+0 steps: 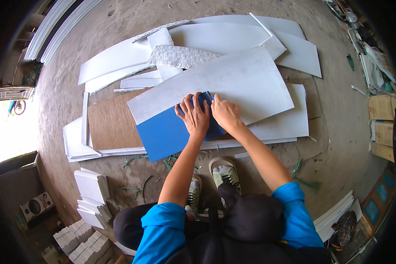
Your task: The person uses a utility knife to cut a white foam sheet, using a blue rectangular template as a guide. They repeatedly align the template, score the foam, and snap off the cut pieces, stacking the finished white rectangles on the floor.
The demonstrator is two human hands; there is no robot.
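Note:
My left hand point(195, 115) lies with fingers spread on a blue panel point(165, 136), pressing it onto a large white sheet point(233, 83). My right hand point(225, 113) is closed beside it, near the blue panel's upper right corner. Its fingers grip what looks like a blue utility knife point(212, 98), mostly hidden by the hand. A small dark piece shows near the left fingertips, too small to make out. The blue panel tilts across the white sheet's lower left edge.
Beneath lie a brown board point(112, 119) and more white panels point(290, 127). Textured silver foam point(182, 56) and white offcuts lie beyond. Stacked white pieces point(92, 189) stand at lower left. Green string point(306, 182) is scattered on the floor. Cardboard boxes point(382, 108) line the right side.

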